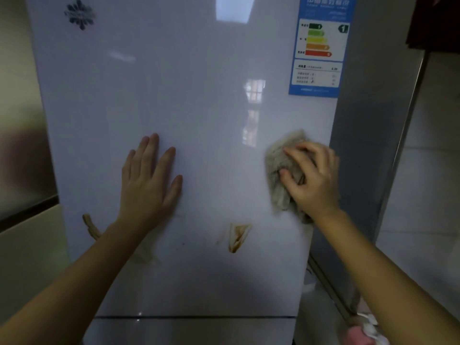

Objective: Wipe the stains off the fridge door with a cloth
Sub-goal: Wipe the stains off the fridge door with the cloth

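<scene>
I see one white fridge door [199, 95] filling the view, and both my hands are on it. My left hand [149, 180] lies flat against the door left of centre, fingers straight and slightly spread, holding nothing. My right hand [313, 180] is near the door's right edge, fingers curled over one crumpled grey-beige cloth [277, 158], which it presses to the surface; the cloth sticks out above and below the hand.

I count three marks, all below the hands. One is a brown wedge-shaped stain [238, 236] low between them, one is a tan streak [90, 226] just beside my left forearm, and one is a faint smudge [145, 256] by the same arm. The cloth touches none of them.

One blue energy label [319, 46] sits top right and one snowflake sticker [79, 14] top left.
</scene>
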### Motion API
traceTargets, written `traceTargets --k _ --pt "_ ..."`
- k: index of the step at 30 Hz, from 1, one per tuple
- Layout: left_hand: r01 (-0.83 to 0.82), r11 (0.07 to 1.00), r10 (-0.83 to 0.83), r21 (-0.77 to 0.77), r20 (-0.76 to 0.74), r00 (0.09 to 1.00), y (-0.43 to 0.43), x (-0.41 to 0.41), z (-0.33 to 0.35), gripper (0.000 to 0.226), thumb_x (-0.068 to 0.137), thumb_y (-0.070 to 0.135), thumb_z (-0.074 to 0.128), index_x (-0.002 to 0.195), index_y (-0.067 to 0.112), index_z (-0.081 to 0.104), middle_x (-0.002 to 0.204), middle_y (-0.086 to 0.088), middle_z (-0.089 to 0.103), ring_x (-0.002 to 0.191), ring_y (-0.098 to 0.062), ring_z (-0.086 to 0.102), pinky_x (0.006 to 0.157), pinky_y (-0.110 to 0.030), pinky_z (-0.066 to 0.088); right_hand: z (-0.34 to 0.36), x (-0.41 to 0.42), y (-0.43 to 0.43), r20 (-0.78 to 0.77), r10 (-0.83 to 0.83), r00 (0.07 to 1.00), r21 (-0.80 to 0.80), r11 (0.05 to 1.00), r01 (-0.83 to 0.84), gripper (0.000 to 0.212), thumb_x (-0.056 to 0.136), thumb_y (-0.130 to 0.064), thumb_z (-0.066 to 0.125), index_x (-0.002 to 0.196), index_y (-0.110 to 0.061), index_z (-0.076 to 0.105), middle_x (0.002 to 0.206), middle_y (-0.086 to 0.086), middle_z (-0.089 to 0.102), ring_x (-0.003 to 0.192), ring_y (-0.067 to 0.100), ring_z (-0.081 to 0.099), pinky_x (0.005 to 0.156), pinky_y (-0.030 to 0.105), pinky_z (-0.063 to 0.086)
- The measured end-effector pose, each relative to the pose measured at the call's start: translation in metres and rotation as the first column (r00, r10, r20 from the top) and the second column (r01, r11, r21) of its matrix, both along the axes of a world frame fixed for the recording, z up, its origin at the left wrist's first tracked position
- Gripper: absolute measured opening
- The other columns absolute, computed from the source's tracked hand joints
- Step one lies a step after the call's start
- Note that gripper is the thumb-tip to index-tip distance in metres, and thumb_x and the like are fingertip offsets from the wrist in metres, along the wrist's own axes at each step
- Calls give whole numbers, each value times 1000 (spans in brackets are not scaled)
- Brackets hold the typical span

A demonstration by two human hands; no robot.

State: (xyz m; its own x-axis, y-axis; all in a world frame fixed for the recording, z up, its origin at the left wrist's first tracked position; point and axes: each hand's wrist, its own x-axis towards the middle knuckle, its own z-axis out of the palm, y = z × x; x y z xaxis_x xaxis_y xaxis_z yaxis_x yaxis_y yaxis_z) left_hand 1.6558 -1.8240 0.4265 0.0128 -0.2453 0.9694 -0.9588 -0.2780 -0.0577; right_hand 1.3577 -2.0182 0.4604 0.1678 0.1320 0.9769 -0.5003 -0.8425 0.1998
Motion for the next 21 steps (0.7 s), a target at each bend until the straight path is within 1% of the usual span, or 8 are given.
traceTargets --k 2,4,7,10,12,14,18,21 --pt "-8 1000 8 -3 8 1000 -1 1 0 59 99 42 44 148 10 42 163 -20 26 152 -37 23 123 -53 20 15 0 0 61 10 998 29 1000 -12 37 89 -29 72 124 -15 69 122 8 57 114 29 50 97 40 39" --pt "-9 1000 9 1 7 1000 -1 1 0 59 99 43 43 149 10 42 163 -20 26 152 -38 23 123 -53 20 11 3 1 60 14 998 43 999 -16 38 89 -29 71 124 -16 68 123 8 57 115 29 50 98 40 38" --pt "-9 1000 9 11 -5 1000 -2 1 -1 60 99 44 41 149 11 40 164 -19 24 153 -37 22 123 -53 18 -30 6 -1 -158 5 987 -65 998 -15 40 92 -37 67 128 -20 64 127 7 54 116 31 51 97 44 41" --pt "-18 1000 18 4 0 1000 -3 1 -1 60 100 44 41 149 11 40 163 -19 25 153 -37 22 124 -52 18 -75 6 -4 -429 -14 903 -215 973 -87 38 94 -40 65 128 -22 64 129 5 55 115 28 54 92 43 43" --pt "-21 1000 21 8 -2 1000 -3 0 -2 60 100 44 40 150 11 40 164 -19 24 153 -36 21 124 -52 17 -80 2 -5 -478 -23 878 -235 967 -103 37 94 -39 67 126 -21 69 128 6 58 115 27 56 92 41 42" --pt "-13 1000 13 20 -16 1000 -2 -1 -2 61 100 45 39 151 11 38 164 -19 23 154 -36 19 124 -50 14 -62 -5 -8 -392 -29 919 -205 977 -57 39 92 -38 69 127 -19 68 127 7 58 115 29 55 94 42 42" --pt "-9 1000 10 25 -17 1000 -1 -1 -1 61 100 44 40 151 11 38 164 -19 22 154 -36 18 124 -50 13 -17 -19 -11 -108 -24 994 -22 1000 21 38 91 -33 73 123 -14 71 122 13 62 113 32 54 97 42 39" --pt "-17 1000 17 12 -3 1000 -2 0 -2 61 100 44 40 150 11 39 164 -20 23 153 -37 20 124 -51 16 -28 -17 -9 -103 -20 994 9 1000 21 39 90 -33 71 124 -14 71 124 11 60 116 30 52 99 42 38"
